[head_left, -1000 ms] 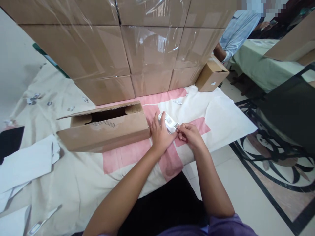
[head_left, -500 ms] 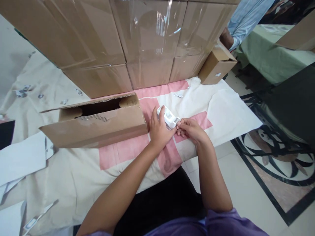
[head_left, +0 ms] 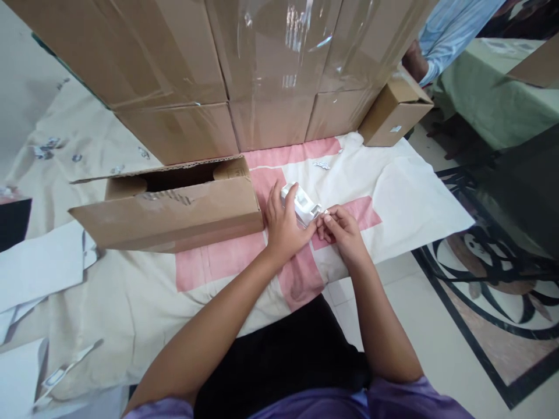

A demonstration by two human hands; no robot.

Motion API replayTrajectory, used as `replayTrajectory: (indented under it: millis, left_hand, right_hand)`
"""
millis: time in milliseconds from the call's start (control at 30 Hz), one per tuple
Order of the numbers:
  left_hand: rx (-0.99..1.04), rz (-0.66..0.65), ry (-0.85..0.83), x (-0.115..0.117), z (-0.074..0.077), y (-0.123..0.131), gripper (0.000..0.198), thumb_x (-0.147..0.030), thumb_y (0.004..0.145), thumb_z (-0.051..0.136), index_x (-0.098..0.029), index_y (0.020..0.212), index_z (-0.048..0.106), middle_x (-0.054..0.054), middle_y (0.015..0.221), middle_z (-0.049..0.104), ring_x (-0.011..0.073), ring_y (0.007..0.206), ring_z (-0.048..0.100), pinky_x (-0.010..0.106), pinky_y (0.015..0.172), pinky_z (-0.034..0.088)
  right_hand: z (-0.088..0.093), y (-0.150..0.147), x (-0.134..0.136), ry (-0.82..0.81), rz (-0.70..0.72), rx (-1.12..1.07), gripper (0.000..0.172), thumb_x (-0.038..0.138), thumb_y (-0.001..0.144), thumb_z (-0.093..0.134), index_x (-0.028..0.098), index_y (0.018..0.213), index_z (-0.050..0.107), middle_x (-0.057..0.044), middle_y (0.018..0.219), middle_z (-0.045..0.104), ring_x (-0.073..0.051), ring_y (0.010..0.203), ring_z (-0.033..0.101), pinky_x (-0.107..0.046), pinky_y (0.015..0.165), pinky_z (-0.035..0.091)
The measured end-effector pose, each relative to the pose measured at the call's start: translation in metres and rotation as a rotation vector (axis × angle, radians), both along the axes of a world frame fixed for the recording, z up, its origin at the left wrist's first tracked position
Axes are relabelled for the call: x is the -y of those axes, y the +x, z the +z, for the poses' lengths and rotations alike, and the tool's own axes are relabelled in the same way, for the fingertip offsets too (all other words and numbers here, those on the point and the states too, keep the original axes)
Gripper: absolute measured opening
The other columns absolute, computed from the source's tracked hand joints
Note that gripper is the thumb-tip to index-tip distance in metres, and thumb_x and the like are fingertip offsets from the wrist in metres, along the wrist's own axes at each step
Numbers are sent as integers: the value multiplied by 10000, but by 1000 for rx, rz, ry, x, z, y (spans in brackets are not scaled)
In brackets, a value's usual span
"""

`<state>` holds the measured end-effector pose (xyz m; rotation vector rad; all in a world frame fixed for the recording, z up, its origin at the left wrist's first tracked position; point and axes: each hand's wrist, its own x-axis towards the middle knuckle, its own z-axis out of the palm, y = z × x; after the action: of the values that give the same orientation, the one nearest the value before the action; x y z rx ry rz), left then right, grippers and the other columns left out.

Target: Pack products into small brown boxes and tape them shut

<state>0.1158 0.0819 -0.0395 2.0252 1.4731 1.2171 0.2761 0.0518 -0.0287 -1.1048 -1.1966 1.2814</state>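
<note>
On the cloth-covered table, my left hand (head_left: 283,226) is wrapped around a small white tape dispenser (head_left: 303,205), fingers along its far left side. The dispenser lies slanted, its cutter end toward my right hand (head_left: 342,228). Thumb and forefinger of that hand are pinched together just off the cutter end, on a small pale bit that looks like the tape end. Left of my hands stands a long cardboard box (head_left: 209,205) with its top flaps raised and a dark interior.
Stacked, taped cartons (head_left: 279,70) wall off the back. A smaller box (head_left: 395,110) stands at their right end, near another person's hand (head_left: 414,61). White papers (head_left: 41,265) lie at left; crumpled scraps (head_left: 322,166) dot the cloth (head_left: 406,192).
My right hand has moved slightly right, away from the dispenser's cutter end, with a small pale bit at its fingertips. The left hand keeps its hold. The whole view has shifted a little.
</note>
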Motion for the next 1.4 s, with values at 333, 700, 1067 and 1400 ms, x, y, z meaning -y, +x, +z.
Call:
replayTrajectory:
  millis: [333,700,1067,1400]
  left_hand:
    - [81,-67,61,7,13,-7,271,-448,854,707,-277,1063,733,74,1483,456,281,1383,413,435,1156,333]
    - [141,-241,649,17,60,-29,71,-297,916,678,-306,882,739,-17,974,745,144,926,650,355,884,446]
    - [268,-113,142,0,205,-167,165,-246,940,635,-262,806,729,-22,905,701,147,901,677,312,818,539]
    - [47,-227,-341,-43,167,-181,168,-367,864,660,-247,799,758,23,846,732,196,791,671,305,683,539]
  right_hand:
    - [-2,-1,4,107,-54,235,189,436,915,659,247,914,667,-22,800,653,-165,668,581,-314,643,495]
    - [0,-14,18,367,-120,200,338,378,832,763,331,1155,672,-77,1110,729,-293,1030,698,-476,894,582]
    - [58,-131,-74,737,251,321,804,473,882,674,354,1544,232,-79,1630,319,-333,1504,328,-582,1193,355]
    - [23,-152,-86,799,123,265,437,575,978,450,344,1346,401,-59,1473,520,-322,1505,334,-655,1225,259]
